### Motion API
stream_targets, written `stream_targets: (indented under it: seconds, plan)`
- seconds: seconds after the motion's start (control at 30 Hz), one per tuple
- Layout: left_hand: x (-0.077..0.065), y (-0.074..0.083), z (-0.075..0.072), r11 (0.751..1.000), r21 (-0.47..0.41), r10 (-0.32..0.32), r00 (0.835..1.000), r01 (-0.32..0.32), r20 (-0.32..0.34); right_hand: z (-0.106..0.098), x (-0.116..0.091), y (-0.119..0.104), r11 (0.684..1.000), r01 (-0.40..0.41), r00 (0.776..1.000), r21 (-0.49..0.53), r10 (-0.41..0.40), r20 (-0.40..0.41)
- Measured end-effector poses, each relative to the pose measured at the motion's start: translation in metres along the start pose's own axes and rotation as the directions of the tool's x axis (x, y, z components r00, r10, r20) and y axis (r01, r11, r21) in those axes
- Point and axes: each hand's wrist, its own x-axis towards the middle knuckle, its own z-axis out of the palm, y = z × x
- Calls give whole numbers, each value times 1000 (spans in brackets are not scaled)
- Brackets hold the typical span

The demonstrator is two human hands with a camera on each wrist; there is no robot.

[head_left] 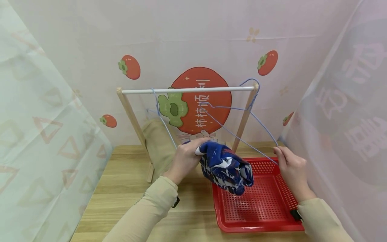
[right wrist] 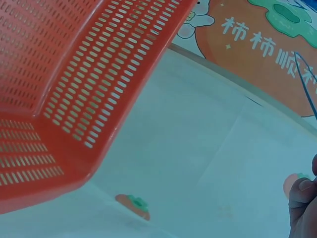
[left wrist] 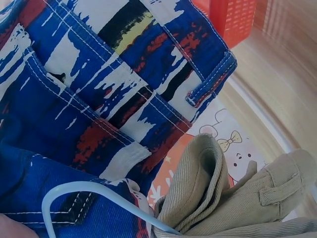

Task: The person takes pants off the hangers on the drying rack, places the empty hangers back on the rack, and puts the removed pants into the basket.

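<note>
My left hand (head_left: 185,158) grips a bunched pair of blue trousers (head_left: 225,164) with white, red and black splashes. Stitched seams and a belt loop show on the trousers (left wrist: 106,87) in the left wrist view. At the right, my right hand (head_left: 292,168) pinches a light-blue wire hanger (head_left: 252,102) by one lower corner. Its hook points up near the rail's right end; I cannot tell whether it touches the rail. Khaki trousers (head_left: 158,143) hang at the left on another wire hanger (head_left: 157,105), just beyond my left hand.
A wooden rack with a white rail (head_left: 187,90) stands on the wood-grain table (head_left: 121,198). Below the hanger and blue trousers lies a red perforated basket (head_left: 254,226). Printed curtains (head_left: 84,20) enclose the back and both sides.
</note>
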Motion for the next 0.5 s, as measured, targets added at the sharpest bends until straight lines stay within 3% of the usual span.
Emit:
stream_targets:
  seconds: [0.5]
  plan:
    - [-2, 2, -1, 999, -27, -20, 999, 21, 30, 7, 8, 15, 999, -40, 995, -19, 41, 92]
